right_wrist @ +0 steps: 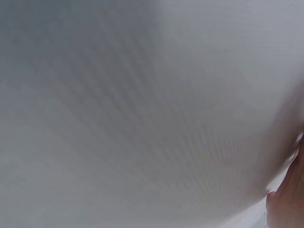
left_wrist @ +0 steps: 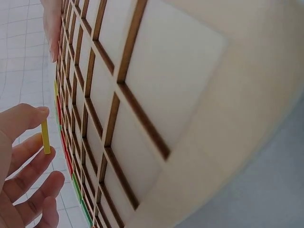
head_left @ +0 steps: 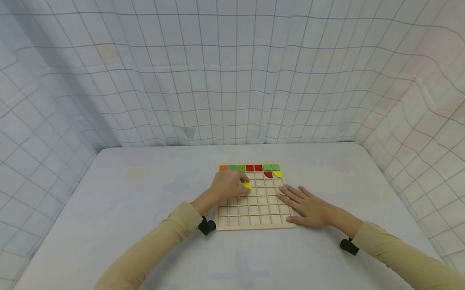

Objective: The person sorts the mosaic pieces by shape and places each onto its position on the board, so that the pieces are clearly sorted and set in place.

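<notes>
A light wooden grid board (head_left: pixel 254 227) lies on the table, with coloured tiles along its far row. My left hand (head_left: pixel 227 184) is over the board's left half and pinches a thin yellow tile (head_left: pixel 247 186) between thumb and fingers. In the left wrist view the yellow tile (left_wrist: pixel 45 137) shows edge-on, held apart from the board. My right hand (head_left: pixel 307 207) lies flat with spread fingers at the board's right edge, its fingertips on the frame. The right wrist view catches only part of the right hand (right_wrist: pixel 287 202) against the pale cloth.
Red square tiles (head_left: pixel 254 168), green tiles (head_left: pixel 271 167) and an orange tile (head_left: pixel 223 167) fill the far row. Below them sit a red quarter-round tile (head_left: pixel 268 174) and a yellow one (head_left: pixel 278 174). White gridded curtains (head_left: pixel 235 76) surround the white-covered table (head_left: pixel 137 192).
</notes>
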Available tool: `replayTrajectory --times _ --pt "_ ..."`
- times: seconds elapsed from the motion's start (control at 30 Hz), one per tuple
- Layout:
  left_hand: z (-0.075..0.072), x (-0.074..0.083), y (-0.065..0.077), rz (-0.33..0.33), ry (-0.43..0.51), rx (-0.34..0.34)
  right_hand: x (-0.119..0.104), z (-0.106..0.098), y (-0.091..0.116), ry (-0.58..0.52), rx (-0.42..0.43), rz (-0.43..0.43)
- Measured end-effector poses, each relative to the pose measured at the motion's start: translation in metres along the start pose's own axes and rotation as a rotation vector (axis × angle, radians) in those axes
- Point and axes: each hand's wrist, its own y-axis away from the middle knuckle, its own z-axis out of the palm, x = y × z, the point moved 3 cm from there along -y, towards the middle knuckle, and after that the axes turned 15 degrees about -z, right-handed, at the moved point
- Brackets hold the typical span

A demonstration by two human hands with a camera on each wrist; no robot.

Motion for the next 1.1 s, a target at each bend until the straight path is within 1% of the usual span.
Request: replayTrajectory --times 0.17,0.27,0.43,0.6,0.87,0.97,1.1 --pt "0.003 0.004 -0.011 -0.02 0.041 -0.035 0.0 0.0 0.0 0.007 0.023 -0.018" --pt "0.003 0.006 -0.017 -0.024 0.045 -0.035 0.0 -0.001 -0.001 0.011 -0.011 -0.003" --pt "0.002 0.007 -0.026 -0.034 0.008 -0.002 -0.001 -0.003 -0.002 0.009 -0.056 0.014" --pt "0.004 0.01 -0.034 -0.055 0.01 -0.02 0.0 -0.003 -0.001 0.009 -0.079 0.024" --pt "0.007 0.014 -0.045 -0.074 0.021 -0.04 0.0 -0.005 -0.001 0.0 -0.048 0.012" --pt "0.009 0.017 -0.048 -0.067 0.018 -0.041 0.0 -0.005 -0.001 -0.008 -0.044 0.009" --pt "0.012 0.021 -0.049 -0.062 -0.013 -0.037 0.0 -0.003 -0.001 -0.009 -0.04 -0.004"
